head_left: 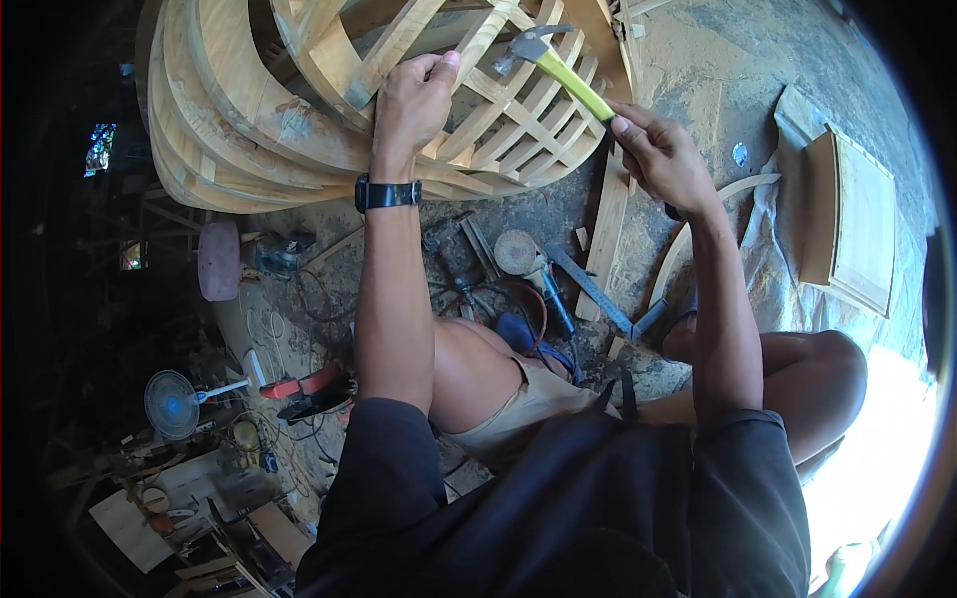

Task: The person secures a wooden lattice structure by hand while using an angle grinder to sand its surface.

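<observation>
1 hammer in R hand, fingers wrapped round the dark lower end of its yellow-grn handle, thumb along it. Head sits up-left, over the slats of the wood frame; can't tell if touching. L hand mostly closed, fingers curled, thumb up, right at the frame; can't tell if it's pinching sth. Blk watch on L wrist. Frame = big curved ribs on L, crisscross slats on R, top of view. Dusty floor has grinder w/ round disc, metal square just R of it, plank beside that, curved strip near R forearm. Wood box far R, by a crumpled sheet. Fan low L, well apart from frame.
</observation>
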{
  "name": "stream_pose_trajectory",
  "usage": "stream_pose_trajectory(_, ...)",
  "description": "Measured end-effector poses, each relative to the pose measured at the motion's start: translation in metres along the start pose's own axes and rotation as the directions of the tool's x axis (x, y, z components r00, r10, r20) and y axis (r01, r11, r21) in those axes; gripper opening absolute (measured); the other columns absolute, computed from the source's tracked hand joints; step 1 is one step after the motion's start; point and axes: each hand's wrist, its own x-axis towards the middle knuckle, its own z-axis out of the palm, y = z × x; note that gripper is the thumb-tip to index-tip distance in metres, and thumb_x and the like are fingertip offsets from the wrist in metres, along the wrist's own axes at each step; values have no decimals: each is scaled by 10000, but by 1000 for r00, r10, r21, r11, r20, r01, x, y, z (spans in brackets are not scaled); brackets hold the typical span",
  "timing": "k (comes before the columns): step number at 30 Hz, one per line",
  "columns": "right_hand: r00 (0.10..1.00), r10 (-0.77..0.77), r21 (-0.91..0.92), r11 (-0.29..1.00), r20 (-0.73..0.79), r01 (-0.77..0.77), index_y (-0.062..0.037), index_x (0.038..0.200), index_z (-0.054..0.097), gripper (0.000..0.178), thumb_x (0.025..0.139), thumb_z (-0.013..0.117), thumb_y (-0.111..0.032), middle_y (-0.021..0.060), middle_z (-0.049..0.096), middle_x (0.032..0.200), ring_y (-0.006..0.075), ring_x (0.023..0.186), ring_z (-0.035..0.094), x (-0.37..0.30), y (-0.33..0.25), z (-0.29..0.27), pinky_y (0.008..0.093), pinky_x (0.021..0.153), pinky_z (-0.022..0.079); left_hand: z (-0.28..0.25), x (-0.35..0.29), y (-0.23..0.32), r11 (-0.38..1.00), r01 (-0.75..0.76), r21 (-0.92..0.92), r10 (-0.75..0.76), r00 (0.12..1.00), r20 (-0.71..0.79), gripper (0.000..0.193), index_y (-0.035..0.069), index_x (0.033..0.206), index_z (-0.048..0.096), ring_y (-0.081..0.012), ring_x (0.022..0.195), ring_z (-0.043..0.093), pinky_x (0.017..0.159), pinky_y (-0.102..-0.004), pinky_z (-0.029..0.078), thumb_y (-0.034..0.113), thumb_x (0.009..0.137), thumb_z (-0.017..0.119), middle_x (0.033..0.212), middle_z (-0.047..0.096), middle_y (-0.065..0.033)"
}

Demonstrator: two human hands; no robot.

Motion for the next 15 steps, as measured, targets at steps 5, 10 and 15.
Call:
stream_pose_trajectory(5, 1000, -7, -45, 999, -3, 7, -65, 1372, 625, 394, 1061, 543, -293, -33, 435, 637, 63, 586, 400, 1, -4, -2, 278, 553, 373, 3, -1, 1, 1000, 1, -14, -1, 1000, -8, 475, -25, 994, 710, -214, 640, 571, 676, -387, 474, 425, 1013, 558, 662, 601, -130)
stream_pose_trajectory(10, 998, 17, 109, 994, -67, -10, -64, 1384, 615, 410, 1058, 552, -305, -17, 470, 636, 63, 569, 397, 3, -11, -5, 280, 548, 390, 1, -3, -3, 999, -6, -38, 5, 999, -38, 467, -24, 976, 706, -221, 632, 570, 671, -391, 470, 419, 1012, 561, 653, 602, -132)
stream_pose_trajectory(15, 998, 26, -23, 999, 53, -25, -74, 1389, 613, 405, 1057, 555, -298, -15, 492, 668, 69, 603, 417, 10, 6, -11, 290, 589, 415, 3, -3, 5, 1000, 15, 3, -15, 1000, -22, 464, -21, 1000, 711, -228, 641, 586, 683, -385, 478, 416, 1015, 557, 659, 616, -128)
